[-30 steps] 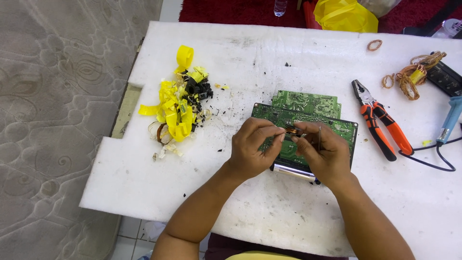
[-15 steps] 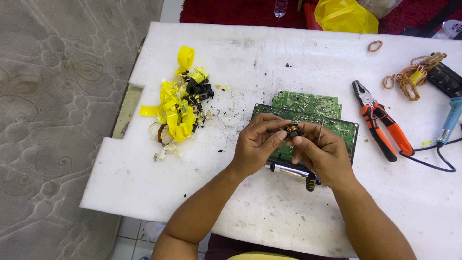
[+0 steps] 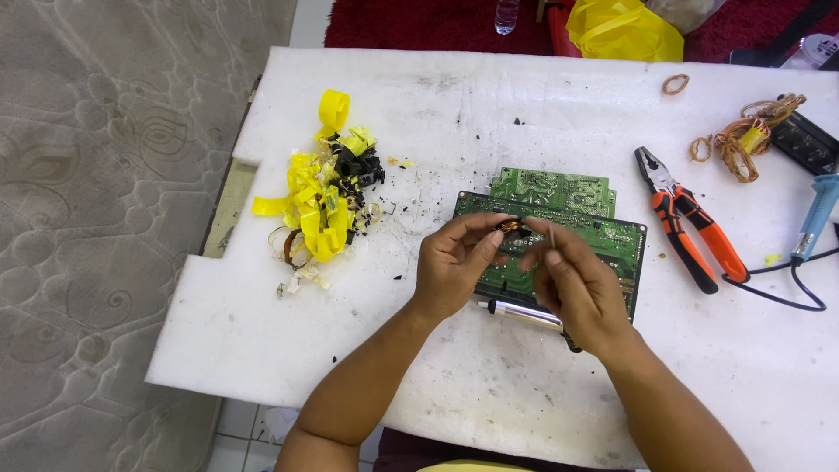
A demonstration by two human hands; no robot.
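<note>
My left hand and my right hand meet above a green circuit board on the white table. Between their fingertips sits a small coil of copper wire. The left thumb and fingers pinch the coil from the left. The right fingers pinch at it from the right, with a thin strand rising from them. A second green board lies partly under the first, farther back. A metal-tipped tool lies under my wrists at the board's near edge.
A heap of yellow tape and black bits lies to the left. Orange-handled pliers, a blue-handled soldering iron with its black cord, and copper wire bundles lie to the right. A yellow bag sits beyond the far edge.
Both hands have lifted slightly off the board, and the small coil now shows between the fingertips. The board and tools have not moved.
</note>
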